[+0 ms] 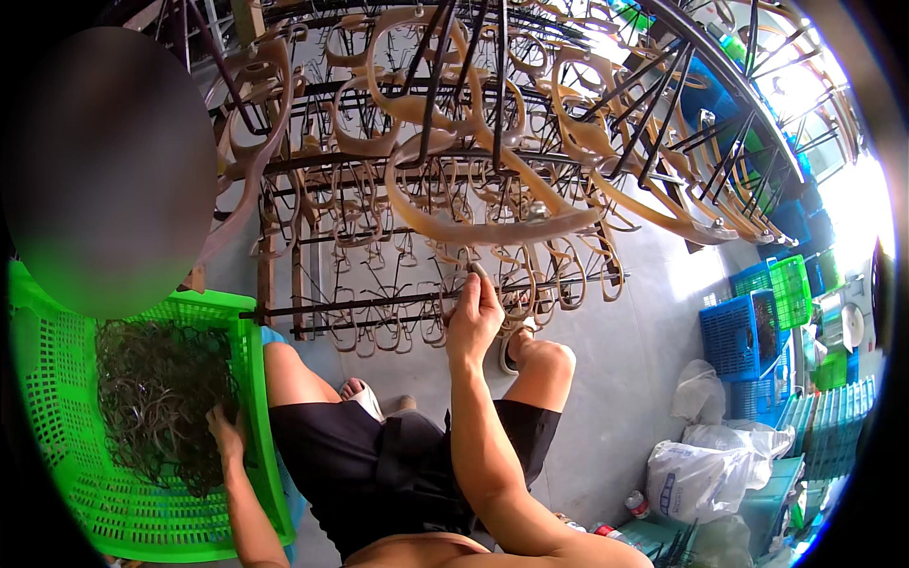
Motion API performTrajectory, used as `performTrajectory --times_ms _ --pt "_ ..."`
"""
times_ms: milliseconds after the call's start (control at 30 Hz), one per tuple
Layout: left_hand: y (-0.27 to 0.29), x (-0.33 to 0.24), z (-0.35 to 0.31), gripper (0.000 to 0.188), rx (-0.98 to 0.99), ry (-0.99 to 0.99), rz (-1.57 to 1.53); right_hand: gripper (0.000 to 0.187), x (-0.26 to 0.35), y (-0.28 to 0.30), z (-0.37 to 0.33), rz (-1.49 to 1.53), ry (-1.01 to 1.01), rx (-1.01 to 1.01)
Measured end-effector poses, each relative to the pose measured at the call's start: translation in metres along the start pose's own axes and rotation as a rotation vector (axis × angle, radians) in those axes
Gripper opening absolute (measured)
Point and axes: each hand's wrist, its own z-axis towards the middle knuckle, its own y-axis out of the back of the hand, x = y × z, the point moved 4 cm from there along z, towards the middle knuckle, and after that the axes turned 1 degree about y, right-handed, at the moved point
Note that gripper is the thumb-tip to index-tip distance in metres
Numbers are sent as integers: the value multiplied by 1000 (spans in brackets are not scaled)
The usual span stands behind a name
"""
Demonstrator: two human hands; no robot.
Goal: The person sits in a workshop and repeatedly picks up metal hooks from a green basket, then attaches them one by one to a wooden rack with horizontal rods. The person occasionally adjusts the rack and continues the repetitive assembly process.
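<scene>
Seated view, knees apart, facing a dark metal rack point(417, 303) whose thin horizontal rods carry rows of pale tan loop-shaped frames point(492, 227). My right hand point(473, 317) is raised to the rack's lower rods, fingers pinched narrow around a small dark piece point(476, 272) held right at a rod among the hanging loops; I cannot tell whether the piece is already hooked on. My left hand point(225, 431) is down in a bright green plastic basket point(142, 521) at my left side, fingers curled into the right edge of a tangled heap of dark wire-like loops point(156, 398) that fills the basket's upper half; whether it grips any one of them is hidden by the tangle. The basket sits against my left thigh. On the grey concrete floor point(644, 312) to my right, well apart from both hands, stand stacked blue crates point(743, 336) with a green crate point(786, 284) beside them, and near the lower right edge lie white plastic bags point(696, 473). A blurred oval covers the upper left.
</scene>
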Motion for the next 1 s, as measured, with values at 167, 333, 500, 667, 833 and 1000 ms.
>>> performTrajectory --times_ms 167,333,500,667,833,1000 --pt "0 -9 -8 38 -20 62 182 24 -5 -8 -11 -102 131 80" --pt "-15 20 12 27 -178 -213 139 24 -7 -3 -8 -365 315 72" --pt "11 -14 2 25 -104 71 87 22 9 3 3 -463 315 27" --pt "-1 9 11 26 -145 -94 206 24 8 9 13 -272 81 165" --pt "51 -24 1 22 -513 -366 -302 26 6 25 -4 -337 89 247" --pt "104 -55 -14 24 -263 -107 -635 37 50 -25 -109 -756 770 232"
